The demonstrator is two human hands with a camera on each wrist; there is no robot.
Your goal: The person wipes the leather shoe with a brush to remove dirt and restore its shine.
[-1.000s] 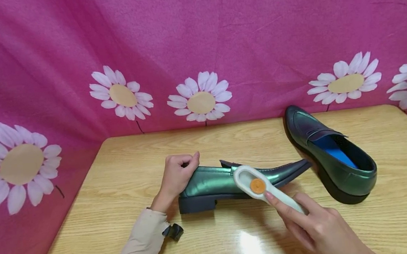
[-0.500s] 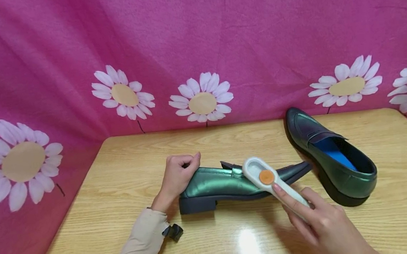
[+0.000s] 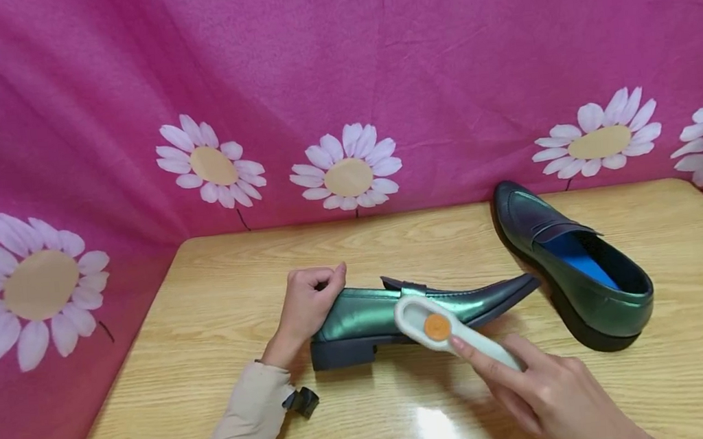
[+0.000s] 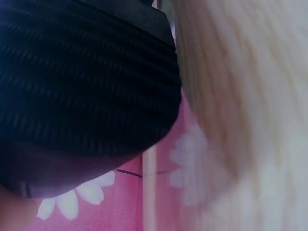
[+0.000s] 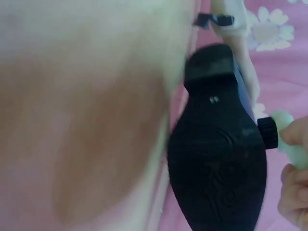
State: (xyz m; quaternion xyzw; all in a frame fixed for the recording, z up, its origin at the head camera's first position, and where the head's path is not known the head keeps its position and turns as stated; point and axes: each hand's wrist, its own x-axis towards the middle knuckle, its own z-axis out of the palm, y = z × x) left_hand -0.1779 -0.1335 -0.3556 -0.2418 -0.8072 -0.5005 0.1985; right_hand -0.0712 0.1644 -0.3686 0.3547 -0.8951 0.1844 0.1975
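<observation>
My left hand (image 3: pixel 313 302) grips the heel end of a shiny green loafer (image 3: pixel 355 315). The shoe is held on its side-on profile above the tabletop, toe pointing right. Its ridged dark heel (image 4: pixel 86 82) fills much of the left wrist view. In my right hand (image 3: pixel 553 386) is a pale shoe brush (image 3: pixel 485 345) with an orange button, the index finger lying along the handle near that button. From the right wrist, the brush's dark bristles (image 5: pixel 267 133) meet the side of the shoe, beside the black sole (image 5: pixel 216 144). The left fingers inside the shoe opening are hidden.
A matching loafer (image 3: pixel 622 315) with a blue insole stands on the wooden table (image 3: pixel 237 266) at the right, close to the held shoe's toe. Pink cloth (image 3: pixel 437 47) with daisies hangs behind. A small black strap piece (image 3: pixel 304 402) sticks out from the left cuff.
The brush went right toward the toe, then came back left and slightly down along the shoe's side. The left hand and held loafer stay almost still.
</observation>
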